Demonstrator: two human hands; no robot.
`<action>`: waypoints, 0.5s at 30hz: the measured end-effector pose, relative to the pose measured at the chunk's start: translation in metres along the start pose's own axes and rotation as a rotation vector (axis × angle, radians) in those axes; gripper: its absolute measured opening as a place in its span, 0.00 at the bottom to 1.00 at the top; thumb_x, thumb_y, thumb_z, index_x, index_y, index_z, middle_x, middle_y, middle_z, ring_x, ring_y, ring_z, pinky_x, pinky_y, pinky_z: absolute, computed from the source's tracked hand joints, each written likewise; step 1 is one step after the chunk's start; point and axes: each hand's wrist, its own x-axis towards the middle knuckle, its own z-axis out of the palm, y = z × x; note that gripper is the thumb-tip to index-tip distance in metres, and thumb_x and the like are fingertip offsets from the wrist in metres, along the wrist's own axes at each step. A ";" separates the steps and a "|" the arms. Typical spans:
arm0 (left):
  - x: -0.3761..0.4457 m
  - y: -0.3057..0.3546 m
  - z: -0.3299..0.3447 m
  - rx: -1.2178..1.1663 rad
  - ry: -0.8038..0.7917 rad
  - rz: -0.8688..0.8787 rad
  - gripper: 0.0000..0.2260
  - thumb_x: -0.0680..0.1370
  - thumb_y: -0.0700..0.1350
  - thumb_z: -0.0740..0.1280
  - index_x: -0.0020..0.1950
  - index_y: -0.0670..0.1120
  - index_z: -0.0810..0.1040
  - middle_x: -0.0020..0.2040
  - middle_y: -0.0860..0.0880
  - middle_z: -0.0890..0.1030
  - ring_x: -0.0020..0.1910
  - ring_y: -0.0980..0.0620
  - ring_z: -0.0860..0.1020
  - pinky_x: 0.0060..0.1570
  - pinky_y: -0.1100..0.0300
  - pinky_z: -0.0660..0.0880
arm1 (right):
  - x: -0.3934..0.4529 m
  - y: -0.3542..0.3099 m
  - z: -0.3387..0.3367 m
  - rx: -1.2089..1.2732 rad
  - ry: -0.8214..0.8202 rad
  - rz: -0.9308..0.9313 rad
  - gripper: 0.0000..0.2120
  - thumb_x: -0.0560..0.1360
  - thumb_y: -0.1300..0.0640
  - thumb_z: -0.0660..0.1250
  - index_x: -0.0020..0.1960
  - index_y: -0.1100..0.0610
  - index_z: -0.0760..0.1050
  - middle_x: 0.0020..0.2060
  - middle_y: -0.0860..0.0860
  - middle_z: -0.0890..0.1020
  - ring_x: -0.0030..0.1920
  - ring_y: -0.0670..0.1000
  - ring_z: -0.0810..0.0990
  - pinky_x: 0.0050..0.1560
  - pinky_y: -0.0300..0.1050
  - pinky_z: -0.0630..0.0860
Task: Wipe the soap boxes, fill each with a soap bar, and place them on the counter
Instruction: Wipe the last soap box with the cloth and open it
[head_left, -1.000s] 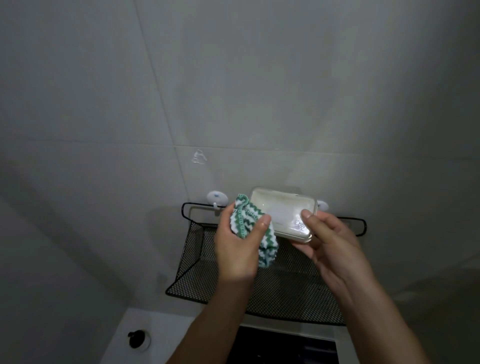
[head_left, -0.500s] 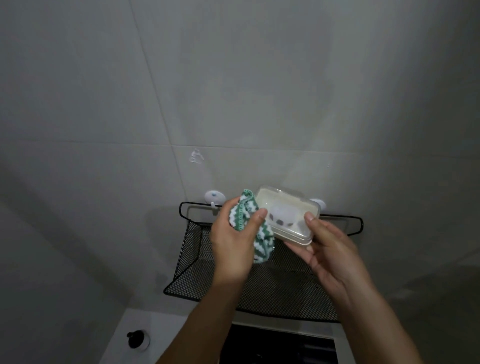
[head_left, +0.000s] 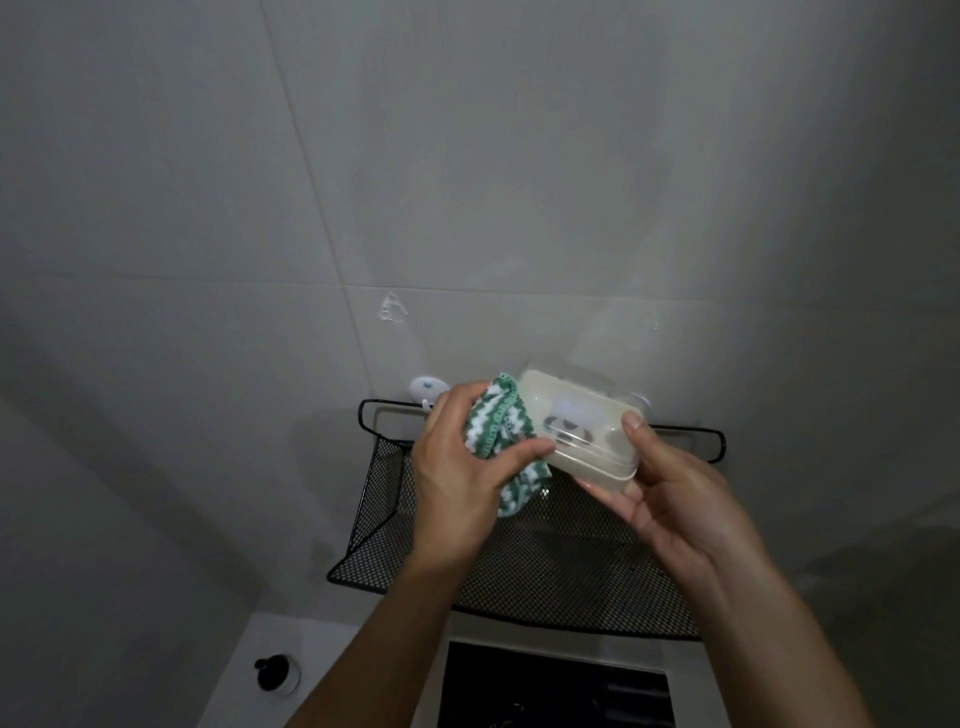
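A translucent white soap box (head_left: 576, 426) with a clear lid is held up in front of the wall, above a black mesh shelf (head_left: 566, 566). My right hand (head_left: 670, 499) grips the box from its right end and underside, thumb on the top edge. My left hand (head_left: 462, 473) holds a bunched green-and-white zigzag cloth (head_left: 498, 431) and presses it against the box's left end. A dark marking shows through the lid. Whether a soap bar lies inside I cannot tell.
The mesh shelf hangs on white wall hooks (head_left: 427, 388) against a grey tiled wall. Below lie a white counter (head_left: 244, 675) with a small black-capped bottle (head_left: 277, 674) at the left and a dark sink or hob (head_left: 550, 686).
The box has tilted so its lid faces me more. My left hand has slid the cloth along the box's left end, and both hands sit slightly higher.
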 end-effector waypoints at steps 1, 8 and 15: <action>0.001 0.000 -0.002 -0.041 0.017 -0.022 0.19 0.62 0.62 0.77 0.49 0.67 0.75 0.50 0.62 0.81 0.47 0.64 0.81 0.41 0.70 0.78 | 0.000 -0.001 0.000 0.003 0.012 0.004 0.23 0.66 0.56 0.73 0.56 0.68 0.76 0.46 0.65 0.86 0.44 0.60 0.87 0.36 0.49 0.84; 0.008 -0.010 -0.007 -0.349 0.057 -0.202 0.16 0.65 0.55 0.79 0.48 0.50 0.83 0.44 0.49 0.87 0.43 0.51 0.86 0.38 0.59 0.82 | -0.001 -0.004 -0.003 0.056 0.046 0.041 0.23 0.67 0.56 0.72 0.58 0.66 0.75 0.49 0.64 0.86 0.45 0.61 0.87 0.33 0.50 0.83; 0.005 -0.021 -0.023 -0.194 -0.101 -0.164 0.22 0.70 0.44 0.77 0.58 0.62 0.78 0.55 0.60 0.83 0.52 0.59 0.83 0.48 0.64 0.80 | -0.002 -0.006 -0.012 -0.088 0.076 -0.110 0.19 0.77 0.57 0.68 0.68 0.54 0.74 0.55 0.56 0.85 0.47 0.58 0.87 0.36 0.51 0.84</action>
